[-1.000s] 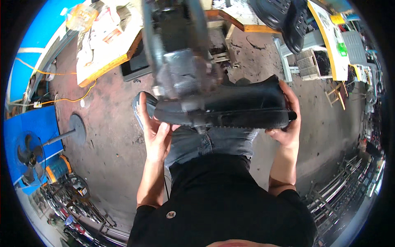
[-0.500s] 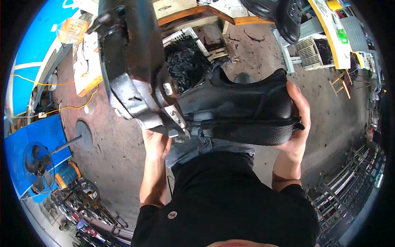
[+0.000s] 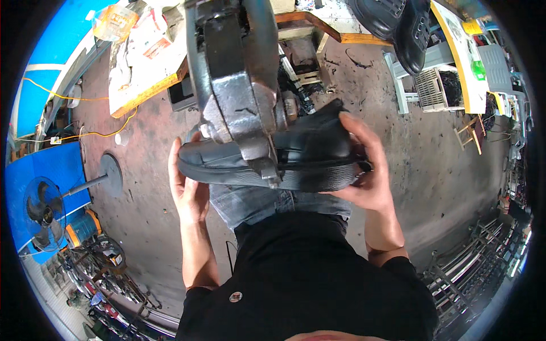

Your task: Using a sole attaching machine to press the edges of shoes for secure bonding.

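Note:
A black leather shoe (image 3: 321,145) lies sideways in front of my body, its textured sole edge toward me. My right hand (image 3: 369,170) is closed round the heel end, thumb below and fingers above. At the toe end, my left hand (image 3: 191,190) grips the shoe with its fingers partly behind it. The metal head of a machine (image 3: 242,111) stands in front of the shoe's middle and hides part of the upper. Its narrow tip (image 3: 271,177) is at the seam between upper and sole; whether it touches, I cannot tell.
More black shoes (image 3: 412,40) sit at the far right. A yellow-edged table (image 3: 147,94) holds papers and a plastic bottle. A fan (image 3: 44,207) stands at the left, a crate (image 3: 432,91) under the right table, metal racks (image 3: 472,261) at the lower right.
The shoe and both hands have moved left, bringing the shoe's middle to the machine tip. The machine head appears further right. My left hand and the shoe's toe now show beyond it.

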A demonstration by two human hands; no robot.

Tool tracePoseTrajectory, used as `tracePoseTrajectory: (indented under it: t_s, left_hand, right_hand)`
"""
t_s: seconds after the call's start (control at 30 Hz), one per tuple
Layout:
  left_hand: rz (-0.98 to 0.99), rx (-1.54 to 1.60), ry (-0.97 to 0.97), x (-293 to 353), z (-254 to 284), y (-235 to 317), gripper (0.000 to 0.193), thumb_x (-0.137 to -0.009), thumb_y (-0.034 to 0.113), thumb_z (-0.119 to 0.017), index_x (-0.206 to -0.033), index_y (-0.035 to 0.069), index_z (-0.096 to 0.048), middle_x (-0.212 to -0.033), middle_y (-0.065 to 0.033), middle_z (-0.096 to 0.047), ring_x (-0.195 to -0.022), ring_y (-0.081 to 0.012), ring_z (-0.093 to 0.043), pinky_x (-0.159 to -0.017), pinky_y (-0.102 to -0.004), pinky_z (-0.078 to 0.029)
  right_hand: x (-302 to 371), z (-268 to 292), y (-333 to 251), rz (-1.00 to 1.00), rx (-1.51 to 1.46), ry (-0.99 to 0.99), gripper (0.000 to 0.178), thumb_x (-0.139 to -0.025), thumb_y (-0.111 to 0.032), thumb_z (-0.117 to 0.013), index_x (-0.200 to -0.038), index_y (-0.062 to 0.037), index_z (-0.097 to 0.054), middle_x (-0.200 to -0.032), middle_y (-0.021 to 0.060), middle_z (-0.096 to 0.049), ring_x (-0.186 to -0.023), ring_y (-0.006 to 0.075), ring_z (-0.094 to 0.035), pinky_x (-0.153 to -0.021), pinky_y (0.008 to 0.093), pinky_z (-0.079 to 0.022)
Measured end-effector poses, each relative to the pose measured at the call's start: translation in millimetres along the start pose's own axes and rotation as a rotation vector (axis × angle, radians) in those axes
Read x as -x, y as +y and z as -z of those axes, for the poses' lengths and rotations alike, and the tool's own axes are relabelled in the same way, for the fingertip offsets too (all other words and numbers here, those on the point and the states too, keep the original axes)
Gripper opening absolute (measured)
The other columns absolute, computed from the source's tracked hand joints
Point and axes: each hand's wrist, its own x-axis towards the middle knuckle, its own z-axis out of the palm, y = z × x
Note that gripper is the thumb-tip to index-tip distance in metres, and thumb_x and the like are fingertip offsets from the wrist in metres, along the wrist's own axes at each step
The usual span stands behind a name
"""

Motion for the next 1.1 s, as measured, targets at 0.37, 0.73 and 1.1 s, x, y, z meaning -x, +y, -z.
tracePoseTrajectory:
  t_s: [0.37, 0.73, 1.1]
  left_hand:
    - [-0.554, -1.285, -0.414, -6.9, -74.3, 61.4, 0.089, -0.073, 0.033, -0.089, -0.147, 0.003, -0.051, -0.155, -0.0215, -0.045, -0.150, -0.0463, -0.032, -0.120, -0.0659, -0.018]
    - [-0.261, -1.010, -0.501, -21.1, -105.0, 42.7, 0.073, -0.063, 0.004, -0.090, -0.129, -0.003, -0.059, -0.126, -0.0200, -0.062, -0.120, -0.0384, -0.060, -0.100, -0.0427, -0.049]
    - [0.038, -0.278, -0.328, -0.4, -92.4, 6.7, 0.079, -0.071, -0.011, -0.088, -0.138, -0.002, -0.049, -0.124, -0.0121, -0.064, -0.108, -0.0191, -0.068, -0.096, -0.0346, -0.058]
  right_hand:
    - [-31.3, -18.7, -26.3, 0.111, 0.199, -0.177, 0.090, -0.065, -0.012, -0.092, -0.146, -0.0085, -0.052, -0.148, 0.0129, -0.054, -0.136, 0.0385, -0.051, -0.107, 0.0446, -0.048]
    - [-39.3, -29.0, -47.4, 0.031, 0.357, -0.239, 0.098, -0.063, -0.028, -0.097, -0.148, -0.0110, -0.050, -0.140, 0.0170, -0.055, -0.125, 0.0360, -0.060, -0.098, 0.0427, -0.054]
    - [40.6, -43.1, 77.0, -0.167, 0.120, -0.133, 0.113, -0.072, -0.019, -0.093, -0.161, -0.0032, -0.025, -0.152, 0.0224, -0.043, -0.135, 0.0393, -0.050, -0.114, 0.0435, -0.041]
